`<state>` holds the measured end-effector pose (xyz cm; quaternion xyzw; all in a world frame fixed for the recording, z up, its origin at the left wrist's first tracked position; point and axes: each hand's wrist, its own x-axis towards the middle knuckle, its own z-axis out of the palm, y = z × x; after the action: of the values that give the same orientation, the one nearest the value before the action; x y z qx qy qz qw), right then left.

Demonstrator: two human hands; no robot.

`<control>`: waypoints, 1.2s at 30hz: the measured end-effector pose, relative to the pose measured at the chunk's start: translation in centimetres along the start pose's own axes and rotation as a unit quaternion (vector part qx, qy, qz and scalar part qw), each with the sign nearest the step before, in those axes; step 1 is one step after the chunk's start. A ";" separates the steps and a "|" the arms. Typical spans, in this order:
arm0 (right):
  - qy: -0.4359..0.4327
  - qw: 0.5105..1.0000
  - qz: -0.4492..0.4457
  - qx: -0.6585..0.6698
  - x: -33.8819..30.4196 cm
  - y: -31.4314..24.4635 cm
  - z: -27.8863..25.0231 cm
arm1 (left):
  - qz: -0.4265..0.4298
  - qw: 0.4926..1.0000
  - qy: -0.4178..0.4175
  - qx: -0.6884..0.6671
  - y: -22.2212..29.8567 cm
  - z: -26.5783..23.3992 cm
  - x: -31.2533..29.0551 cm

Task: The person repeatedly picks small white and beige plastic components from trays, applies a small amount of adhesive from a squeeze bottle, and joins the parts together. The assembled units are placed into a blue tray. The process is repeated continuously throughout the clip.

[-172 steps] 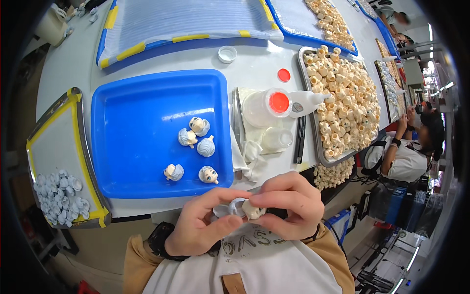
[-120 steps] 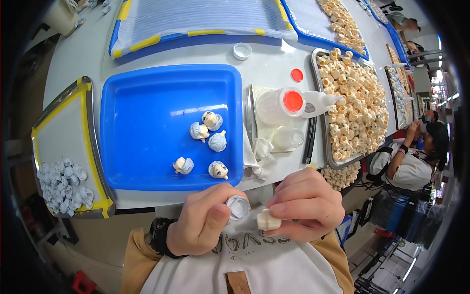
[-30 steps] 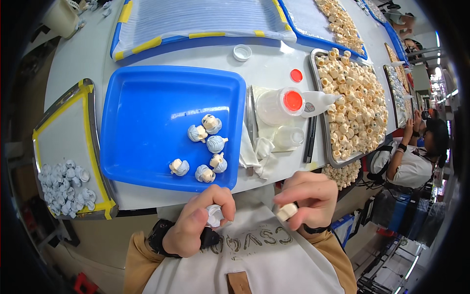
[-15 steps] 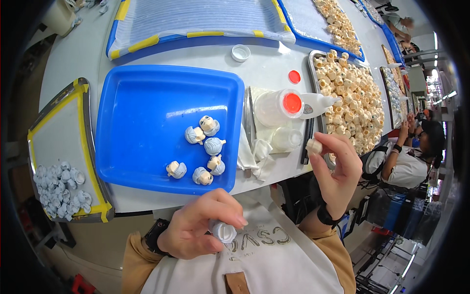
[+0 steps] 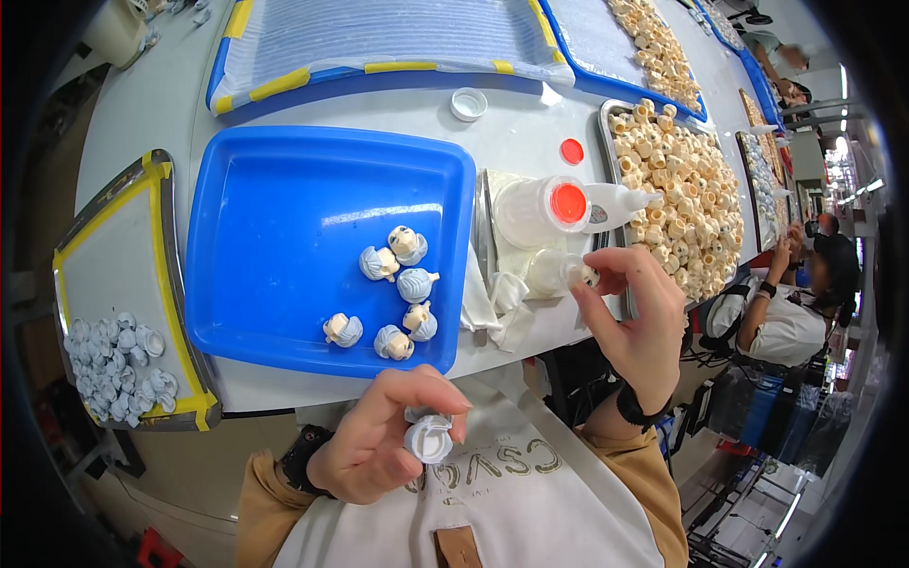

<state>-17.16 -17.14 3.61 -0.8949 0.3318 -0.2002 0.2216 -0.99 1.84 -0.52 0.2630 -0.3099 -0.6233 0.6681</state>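
Note:
In front of my apron, my left hand (image 5: 365, 443) pinches a pale grey-blue doll hair piece (image 5: 429, 440), its hollow side turned up. My right hand (image 5: 642, 317) is closed on a small cream doll face piece (image 5: 590, 276), held between thumb and fingertips. That piece is at the mouth of a small translucent jar (image 5: 547, 273); whether they touch, I cannot tell. Several joined doll heads (image 5: 416, 285) with grey-blue hair lie in the right part of a blue tray (image 5: 331, 135).
A metal tray of cream face pieces (image 5: 677, 180) stands at right. A larger red-topped jar (image 5: 521, 213) and a squeeze bottle (image 5: 614, 201) are beside the small jar, near crumpled white cloth (image 5: 508, 298). Left is a yellow-taped tray with hair pieces (image 5: 118, 364). A co-worker (image 5: 791, 312) sits at right.
My right hand has moved left with the face piece, up to the small jar. My left hand has tilted the hair piece so its hollow shows more.

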 end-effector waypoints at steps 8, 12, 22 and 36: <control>0.008 1.000 0.001 0.001 -0.5 0.3 -0.1 | 0.045 0.999 0.014 0.027 -0.4 -0.1 0.2; 0.026 1.000 0.006 0.012 -1.2 0.6 0.2 | 0.049 0.998 0.024 0.032 -0.4 -0.2 0.2; 0.128 0.986 -0.002 0.105 -1.8 -0.7 1.8 | 0.050 0.996 0.063 0.039 -0.6 0.0 0.6; -0.031 0.929 -0.143 0.340 -1.1 -5.4 2.7 | 0.058 0.983 0.098 0.145 -0.4 0.2 0.8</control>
<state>-13.82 -12.03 4.02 -0.8097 0.1057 -0.3025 0.4916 -1.36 1.02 -0.60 0.3985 -0.3441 -0.5032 0.6852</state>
